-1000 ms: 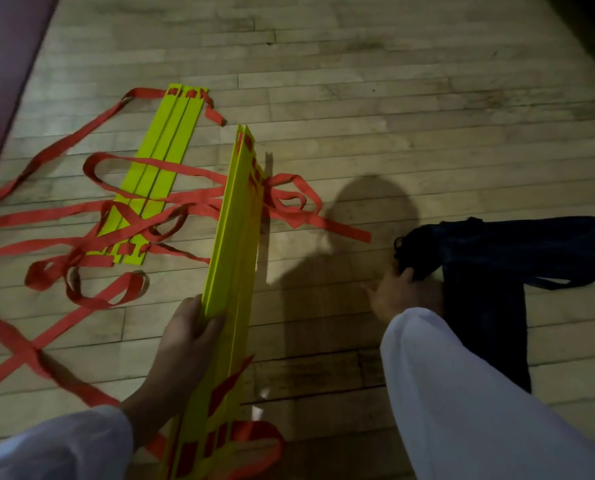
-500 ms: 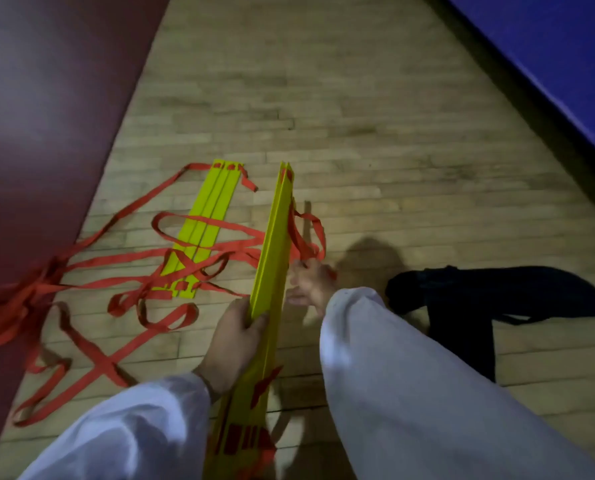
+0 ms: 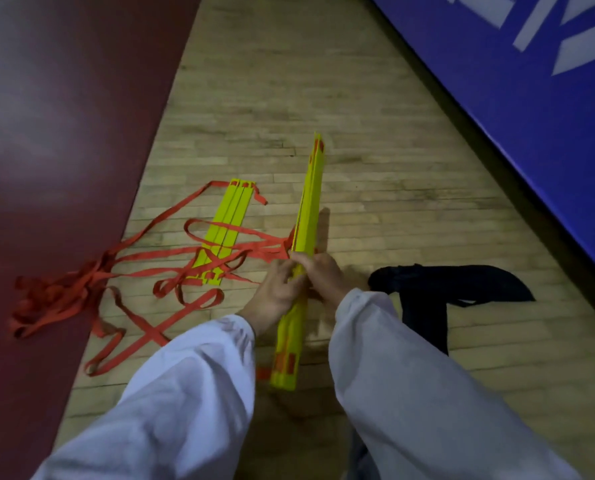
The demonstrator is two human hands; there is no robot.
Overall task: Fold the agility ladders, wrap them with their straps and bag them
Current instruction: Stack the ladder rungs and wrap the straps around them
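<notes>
- We see the bundle of yellow rungs (image 3: 308,216) held edge-up just in front of the person; its long axis runs away from the body, the near end low between the sleeves and the far end pointing up the floor, a little to the right; red strap tabs show at both ends
- The left hand (image 3: 277,292) grips the bundle from the left at about its middle, fingers curled round the rungs; the right hand (image 3: 320,275) closes on it from the right, just beside the left, fingers curled too; we cannot tell whether it also pinches a strap
- The hands hide the middle of the bundle; we cannot tell whether its near end touches the floor
- The red straps (image 3: 171,268) trail from the bundle to the left in loose loops; their far tangle lies on the maroon mat (image 3: 46,133), where the light is too dim to follow single bands
- A second stack of yellow rungs (image 3: 228,226) lies flat on the wooden floor (image 3: 358,168) left of the bundle, roughly parallel to it, with straps crossing over it
- The dark bag (image 3: 424,289) lies on the floor to the right, near the right hand and apart from it; the right sleeve (image 3: 410,393) covers its near part
- A blue panel (image 3: 531,81) with white markings, cut off by the frame, fills the upper right
</notes>
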